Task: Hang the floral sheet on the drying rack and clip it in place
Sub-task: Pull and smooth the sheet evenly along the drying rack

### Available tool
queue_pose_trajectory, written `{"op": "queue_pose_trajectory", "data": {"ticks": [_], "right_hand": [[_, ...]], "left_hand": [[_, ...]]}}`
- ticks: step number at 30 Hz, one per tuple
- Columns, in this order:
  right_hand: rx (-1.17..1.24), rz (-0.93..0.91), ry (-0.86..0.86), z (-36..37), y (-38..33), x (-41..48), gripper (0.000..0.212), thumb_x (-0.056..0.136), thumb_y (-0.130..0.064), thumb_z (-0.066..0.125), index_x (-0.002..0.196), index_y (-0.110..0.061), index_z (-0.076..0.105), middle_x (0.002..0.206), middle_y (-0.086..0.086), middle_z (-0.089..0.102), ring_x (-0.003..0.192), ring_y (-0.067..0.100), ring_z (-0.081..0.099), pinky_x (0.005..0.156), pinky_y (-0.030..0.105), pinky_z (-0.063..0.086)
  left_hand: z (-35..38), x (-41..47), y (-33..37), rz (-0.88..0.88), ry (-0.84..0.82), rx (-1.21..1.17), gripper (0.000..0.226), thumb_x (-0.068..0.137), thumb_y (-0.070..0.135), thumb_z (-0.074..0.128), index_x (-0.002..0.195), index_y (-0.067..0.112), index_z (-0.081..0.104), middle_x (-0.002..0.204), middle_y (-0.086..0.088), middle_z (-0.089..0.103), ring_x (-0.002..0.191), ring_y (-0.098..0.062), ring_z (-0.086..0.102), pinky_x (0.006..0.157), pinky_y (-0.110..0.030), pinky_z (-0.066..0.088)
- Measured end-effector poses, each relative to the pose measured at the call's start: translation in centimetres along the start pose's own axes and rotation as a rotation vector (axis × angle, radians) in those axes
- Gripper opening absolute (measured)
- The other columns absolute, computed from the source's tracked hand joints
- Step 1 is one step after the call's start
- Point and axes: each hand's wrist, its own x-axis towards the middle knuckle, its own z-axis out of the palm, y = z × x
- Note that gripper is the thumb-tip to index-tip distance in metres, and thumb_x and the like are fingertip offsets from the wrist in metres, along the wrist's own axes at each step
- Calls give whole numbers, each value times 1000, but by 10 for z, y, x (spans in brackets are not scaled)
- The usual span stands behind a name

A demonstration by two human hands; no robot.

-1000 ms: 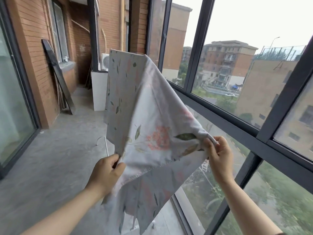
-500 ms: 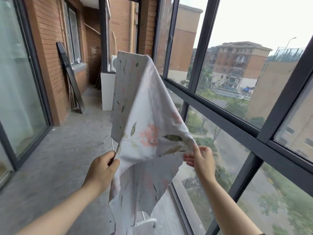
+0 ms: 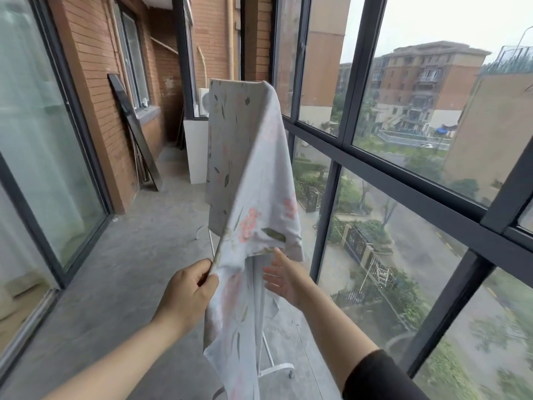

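Note:
The floral sheet [image 3: 253,180], pale with pink flowers and green leaves, hangs draped over the top of the white drying rack. Only the rack's lower legs and foot [image 3: 275,369] show beneath the cloth. My left hand [image 3: 187,295] pinches the sheet's near left edge and pulls it toward me. My right hand [image 3: 284,280] is open with fingers spread just below the sheet's hanging right corner, holding nothing. No clips are in sight.
I stand on a narrow concrete balcony. Dark-framed windows [image 3: 403,180] run along the right, a glass sliding door [image 3: 43,168] along the left. A dark panel [image 3: 135,134] leans on the brick wall, and a white cabinet [image 3: 196,151] stands behind the rack.
My right hand has let go of the sheet's right corner, which now hangs down. The left hand keeps its grip on the left edge. The view has shifted right.

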Motion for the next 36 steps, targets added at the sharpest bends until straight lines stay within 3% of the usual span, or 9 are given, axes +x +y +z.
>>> {"op": "queue_pose_trajectory", "data": {"ticks": [8, 12, 14, 17, 19, 25, 30, 33, 36], "right_hand": [[575, 96, -111, 38, -1, 13, 61, 96, -35, 55, 144, -6, 32, 126, 12, 57, 121, 25, 52, 85, 38, 51], [619, 164, -35, 46, -6, 17, 64, 94, -40, 58, 144, -7, 36, 135, 10, 50, 136, 23, 40, 103, 37, 44], [656, 143, -58, 49, -7, 17, 50, 97, -39, 53, 135, -8, 45, 123, 5, 56, 130, 20, 47, 105, 35, 42], [704, 89, 57, 47, -6, 15, 14, 96, -27, 56, 97, -13, 58, 83, -3, 63, 86, 12, 59, 84, 29, 48], [672, 3, 175, 37, -7, 6, 9, 93, -22, 62, 86, -16, 61, 76, -4, 60, 75, 10, 57, 70, 24, 48], [387, -438, 367, -10, -40, -54, 22, 101, -18, 47, 83, -10, 58, 85, 10, 63, 76, 18, 62, 66, 25, 57], [303, -561, 468, -27, -74, -92, 14, 92, -10, 62, 81, -5, 54, 65, 5, 50, 55, 11, 51, 48, 16, 51], [125, -740, 663, -43, -101, -114, 30, 82, -6, 73, 97, -8, 48, 73, 5, 57, 62, 13, 56, 53, 19, 51], [-186, -929, 836, -62, -150, -152, 27, 77, -14, 78, 83, -21, 53, 73, 0, 62, 66, 16, 58, 66, 31, 52]], "left_hand": [[-6, 4, -6, 18, -25, -1, 29, 75, 28, 48, 59, 13, 29, 49, 7, 27, 48, -9, 26, 46, -22, 22], [-7, 8, -9, 31, -56, 13, 29, 75, 27, 48, 58, 14, 29, 49, 7, 28, 49, -9, 26, 47, -24, 23], [-9, 9, -11, 38, -66, 11, 28, 75, 27, 48, 58, 15, 29, 49, 7, 28, 49, -9, 26, 47, -24, 22], [-12, 9, -15, 33, -69, 1, 27, 75, 27, 47, 59, 15, 29, 49, 7, 28, 49, -10, 27, 47, -24, 22], [-11, 10, -19, 20, -69, -5, 28, 75, 28, 47, 60, 12, 30, 50, 6, 28, 49, -10, 26, 47, -24, 22], [11, 18, -16, -18, -151, -33, 32, 86, 15, 55, 62, 9, 33, 50, 5, 31, 49, -11, 29, 53, -30, 26], [33, 21, 1, -17, -299, -99, 34, 78, 41, 49, 67, 11, 37, 51, 1, 35, 50, -18, 35, 52, -35, 34], [36, 29, 18, 40, -370, -83, 39, 85, 47, 56, 69, 12, 51, 59, -8, 55, 58, -26, 53, 58, -38, 46], [30, 46, 39, 103, -335, -73, 33, 89, 43, 57, 71, 15, 56, 64, -5, 64, 62, -22, 59, 64, -36, 49]]}}
